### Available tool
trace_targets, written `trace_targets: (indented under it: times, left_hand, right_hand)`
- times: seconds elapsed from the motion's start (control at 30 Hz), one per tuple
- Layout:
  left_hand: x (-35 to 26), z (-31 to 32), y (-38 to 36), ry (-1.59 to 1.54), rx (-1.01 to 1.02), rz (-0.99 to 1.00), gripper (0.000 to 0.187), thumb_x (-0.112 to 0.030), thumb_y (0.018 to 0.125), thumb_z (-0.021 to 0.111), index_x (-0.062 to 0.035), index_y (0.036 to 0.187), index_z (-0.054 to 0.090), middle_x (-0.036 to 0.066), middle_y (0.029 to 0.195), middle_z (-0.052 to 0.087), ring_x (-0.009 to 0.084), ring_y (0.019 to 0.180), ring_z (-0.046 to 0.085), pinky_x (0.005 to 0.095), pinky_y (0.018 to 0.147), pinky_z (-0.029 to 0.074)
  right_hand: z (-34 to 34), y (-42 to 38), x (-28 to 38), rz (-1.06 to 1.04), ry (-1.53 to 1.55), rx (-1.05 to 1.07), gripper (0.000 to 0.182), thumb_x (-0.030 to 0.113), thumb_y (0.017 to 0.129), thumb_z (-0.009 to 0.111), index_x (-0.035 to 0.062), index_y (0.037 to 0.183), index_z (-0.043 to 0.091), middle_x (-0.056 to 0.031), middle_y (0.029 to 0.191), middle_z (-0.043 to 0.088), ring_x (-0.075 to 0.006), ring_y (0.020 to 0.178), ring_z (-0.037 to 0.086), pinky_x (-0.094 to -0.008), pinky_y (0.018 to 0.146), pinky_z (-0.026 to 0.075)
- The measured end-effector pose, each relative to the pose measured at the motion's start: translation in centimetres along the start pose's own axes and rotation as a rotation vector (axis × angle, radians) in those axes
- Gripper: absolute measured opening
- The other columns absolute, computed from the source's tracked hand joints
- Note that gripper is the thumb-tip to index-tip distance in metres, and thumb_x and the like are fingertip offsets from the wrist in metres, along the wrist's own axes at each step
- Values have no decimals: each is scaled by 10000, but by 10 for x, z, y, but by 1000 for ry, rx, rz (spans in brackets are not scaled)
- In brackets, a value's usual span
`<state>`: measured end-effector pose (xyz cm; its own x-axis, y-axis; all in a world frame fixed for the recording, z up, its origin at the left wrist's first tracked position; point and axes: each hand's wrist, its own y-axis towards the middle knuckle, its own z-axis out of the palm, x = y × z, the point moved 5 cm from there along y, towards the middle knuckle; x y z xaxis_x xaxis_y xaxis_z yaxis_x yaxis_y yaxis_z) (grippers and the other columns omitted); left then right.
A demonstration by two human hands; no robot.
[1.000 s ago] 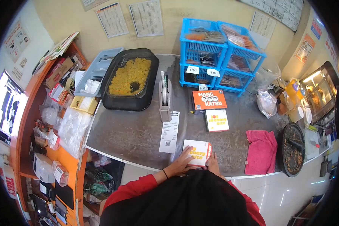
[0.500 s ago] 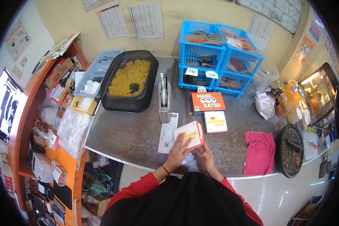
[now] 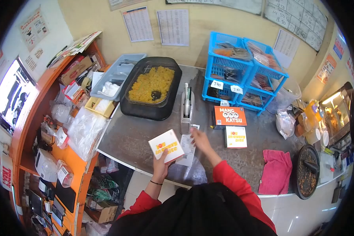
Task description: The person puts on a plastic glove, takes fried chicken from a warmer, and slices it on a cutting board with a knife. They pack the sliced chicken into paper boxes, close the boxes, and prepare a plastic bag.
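Note:
My left hand (image 3: 160, 164) grips a white takeaway box (image 3: 164, 142) with yellow and red lettering, its thumb on the lid and the other fingers underneath. My right hand (image 3: 200, 141), fingers curled together, is at the near end of a grey tape dispenser (image 3: 187, 112); what is between the fingertips, if anything, is too small to make out. Below that hand, a printed receipt (image 3: 188, 152) lies on the table, partly behind the box. Right of it sit another white box (image 3: 236, 137) and an orange-topped Mang Katsu box (image 3: 231, 115).
A black pan of yellow rice (image 3: 155, 84) stands at the back left. Blue basket racks (image 3: 228, 65) hold packets at the back. A pink cloth (image 3: 275, 173) and a stone mortar (image 3: 306, 173) are at right. Orange shelving (image 3: 80, 185) borders the left side.
My left hand has carried the box left and turned its lid more fully toward view. My right hand has left the box and reached the tape dispenser's near end. The camera view has shifted.

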<state>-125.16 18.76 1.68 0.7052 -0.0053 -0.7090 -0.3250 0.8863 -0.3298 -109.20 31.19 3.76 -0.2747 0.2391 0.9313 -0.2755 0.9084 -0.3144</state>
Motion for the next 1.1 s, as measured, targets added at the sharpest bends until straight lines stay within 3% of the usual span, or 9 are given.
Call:
trace_targets:
  times: [0.07,0.2,0.43,0.63,0.67,0.77,0.8,0.97,1.1]
  left_hand:
    - [-13,-17,1,-29,-81,97,352,-123,833,563,-21,1140,425,119,1040,557,233,905,593,363,718,530]
    - [-36,-35,-2,-66,-160,245,390,-96,823,571,-44,1164,388,111,1077,526,222,931,576,354,718,528]
    - [-47,-55,-9,-69,-256,315,394,-74,812,584,-41,1150,384,96,1072,519,209,935,566,344,718,524]
    - [-42,-47,-5,-137,-222,207,382,-135,833,560,-40,1167,402,108,1091,530,235,942,570,371,739,514]
    - [-40,-44,-5,-142,-201,177,382,-165,844,547,-42,1176,403,106,1097,533,239,945,571,382,751,507]
    - [-39,-27,1,-259,-95,135,373,-226,857,530,-64,1175,422,83,1102,543,218,964,562,368,773,480]
    - [-38,-19,3,-292,-72,131,359,-258,865,514,-72,1162,436,65,1080,556,197,974,552,353,798,454]
    - [-29,3,13,-437,-68,-15,344,-286,870,503,-97,1150,443,56,1055,563,171,931,553,311,761,456]
    - [-18,32,7,-401,1,-88,333,-321,873,488,-107,1129,463,47,1018,576,153,892,556,293,724,444]
  right_hand:
    - [-5,47,-10,-2,126,-230,365,374,827,547,31,944,589,-48,725,530,-130,536,486,-301,456,398]
    - [13,75,-2,231,505,-227,207,238,747,672,40,757,614,-27,599,532,-110,430,442,-256,349,294]
    - [43,49,-17,-397,691,-427,145,168,788,631,72,696,573,21,632,526,-56,556,425,-232,527,363]
    - [45,56,-51,149,800,-145,140,159,782,624,93,690,542,-8,770,573,-103,696,495,-281,638,383]
    - [36,66,-74,284,539,-153,127,147,773,624,55,717,557,-21,747,587,-108,675,514,-294,593,400]
    - [-2,65,-67,74,-292,-142,144,156,764,632,25,763,571,-21,689,585,-114,630,526,-291,549,414]
    - [0,57,-54,-223,-315,-112,141,168,782,617,46,849,597,-7,703,571,-149,615,552,-299,556,427]
    - [49,-49,35,-270,179,502,116,153,826,577,38,816,582,13,693,561,-54,595,504,-214,531,404]
    - [64,-59,30,-265,253,396,127,130,822,582,7,793,568,16,617,531,-63,543,467,-218,500,381]
